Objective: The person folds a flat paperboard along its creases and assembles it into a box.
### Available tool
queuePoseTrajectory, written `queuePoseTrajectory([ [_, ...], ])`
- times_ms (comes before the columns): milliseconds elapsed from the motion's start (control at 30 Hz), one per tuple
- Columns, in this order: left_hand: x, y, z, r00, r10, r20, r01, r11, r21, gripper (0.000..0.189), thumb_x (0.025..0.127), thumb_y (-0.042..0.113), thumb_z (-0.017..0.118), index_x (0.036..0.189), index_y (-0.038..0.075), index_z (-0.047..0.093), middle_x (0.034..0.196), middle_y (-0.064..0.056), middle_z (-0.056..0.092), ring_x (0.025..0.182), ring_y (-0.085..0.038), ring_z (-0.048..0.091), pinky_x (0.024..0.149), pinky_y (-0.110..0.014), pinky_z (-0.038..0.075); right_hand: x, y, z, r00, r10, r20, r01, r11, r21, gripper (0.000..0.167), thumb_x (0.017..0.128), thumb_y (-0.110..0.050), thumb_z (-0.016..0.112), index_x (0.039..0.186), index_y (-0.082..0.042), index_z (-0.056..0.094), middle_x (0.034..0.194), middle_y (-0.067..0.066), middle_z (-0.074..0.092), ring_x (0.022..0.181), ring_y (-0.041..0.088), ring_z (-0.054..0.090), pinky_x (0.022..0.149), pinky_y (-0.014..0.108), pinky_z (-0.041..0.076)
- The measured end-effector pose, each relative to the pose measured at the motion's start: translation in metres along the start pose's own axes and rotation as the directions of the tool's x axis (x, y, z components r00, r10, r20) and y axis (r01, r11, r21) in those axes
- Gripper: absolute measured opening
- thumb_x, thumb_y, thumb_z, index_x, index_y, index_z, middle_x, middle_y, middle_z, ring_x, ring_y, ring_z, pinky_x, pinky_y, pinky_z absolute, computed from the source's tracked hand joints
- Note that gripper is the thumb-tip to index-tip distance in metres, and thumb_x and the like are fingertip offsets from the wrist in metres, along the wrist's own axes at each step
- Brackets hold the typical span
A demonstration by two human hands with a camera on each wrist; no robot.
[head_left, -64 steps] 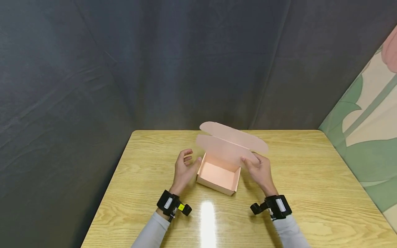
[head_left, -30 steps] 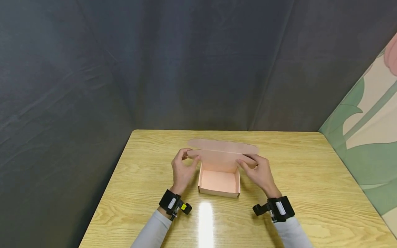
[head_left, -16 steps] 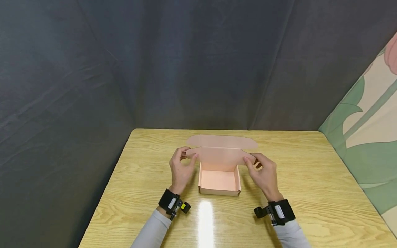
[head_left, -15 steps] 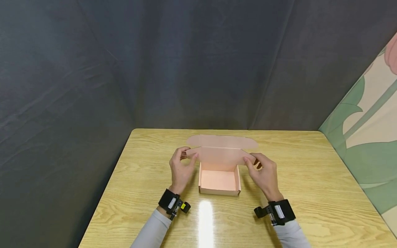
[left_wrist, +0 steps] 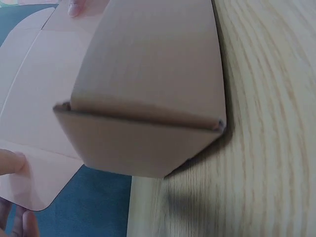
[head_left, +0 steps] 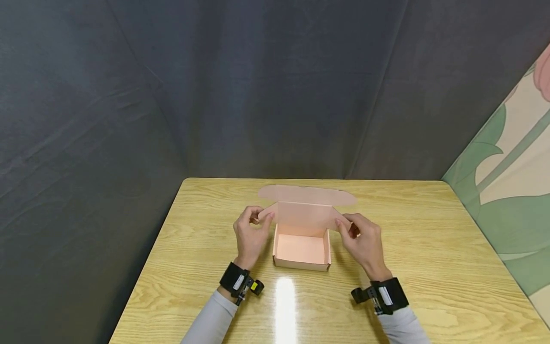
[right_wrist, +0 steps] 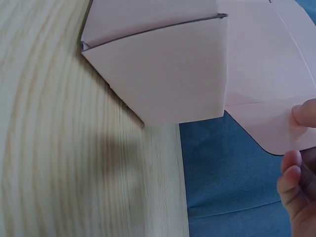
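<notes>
A small pink cardboard box (head_left: pixel 301 264) sits on the table with its lid (head_left: pixel 303 213) raised at the back and its inside bare. A long tuck flap with rounded ends (head_left: pixel 307 195) extends from the lid's far edge. My left hand (head_left: pixel 250 239) pinches the lid's left side flap (head_left: pixel 268 211) between thumb and fingers. On the other side, my right hand (head_left: pixel 365 246) pinches the right side flap (head_left: pixel 341 220). Both side flaps angle inward toward me. In the right wrist view the thumb presses the flap's inner face (right_wrist: pixel 271 123), with curled fingers behind it.
The wood-grain table (head_left: pixel 197 239) extends to both sides of the box. A dark curtain (head_left: pixel 275 95) hangs behind the table and along the left. Floral fabric (head_left: pixel 515 191) slants along the right edge. Each wrist wears a black camera mount (head_left: pixel 234 279).
The box has turned from a slant to face me squarely. My left hand has moved from beside the box onto the left side flap. Lately both side flaps have folded further inward.
</notes>
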State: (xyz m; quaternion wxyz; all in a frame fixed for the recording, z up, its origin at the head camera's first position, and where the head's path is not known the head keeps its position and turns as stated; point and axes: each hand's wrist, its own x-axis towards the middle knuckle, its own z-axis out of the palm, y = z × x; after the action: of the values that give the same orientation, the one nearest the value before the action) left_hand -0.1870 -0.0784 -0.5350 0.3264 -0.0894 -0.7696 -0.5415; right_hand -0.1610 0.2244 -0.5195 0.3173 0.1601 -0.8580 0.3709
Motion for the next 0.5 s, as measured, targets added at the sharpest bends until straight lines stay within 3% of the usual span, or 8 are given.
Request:
queuePoseTrajectory([
  [267, -0.001, 0.006, 0.0, 0.999, -0.026, 0.032, 0.028, 0.997, -0.074, 0.016, 0.088, 0.012, 0.09, 0.095, 0.006, 0.077, 0.087, -0.009, 0.079, 0.068, -0.024, 0.07, 0.062, -0.042, 0.06, 0.0, -0.005, 0.001, 0.999, 0.041, 0.026, -0.043, 0.997, 0.07, 0.012, 0.094, -0.003, 0.079, 0.105, -0.006, 0.081, 0.076, 0.001, 0.069, 0.057, 0.005, 0.051, 0.054, 0.016, 0.044],
  [500, -0.001, 0.012, -0.001, 0.993, -0.057, 0.102, 0.066, 0.994, -0.091, 0.014, 0.092, 0.019, 0.086, 0.093, 0.009, 0.077, 0.084, -0.006, 0.079, 0.069, -0.02, 0.072, 0.063, -0.031, 0.062, 0.001, -0.011, 0.001, 0.988, 0.123, 0.096, -0.138, 0.975, 0.172, 0.019, 0.106, -0.005, 0.063, 0.116, -0.005, 0.079, 0.066, 0.002, 0.062, 0.055, 0.006, 0.052, 0.05, 0.016, 0.042],
])
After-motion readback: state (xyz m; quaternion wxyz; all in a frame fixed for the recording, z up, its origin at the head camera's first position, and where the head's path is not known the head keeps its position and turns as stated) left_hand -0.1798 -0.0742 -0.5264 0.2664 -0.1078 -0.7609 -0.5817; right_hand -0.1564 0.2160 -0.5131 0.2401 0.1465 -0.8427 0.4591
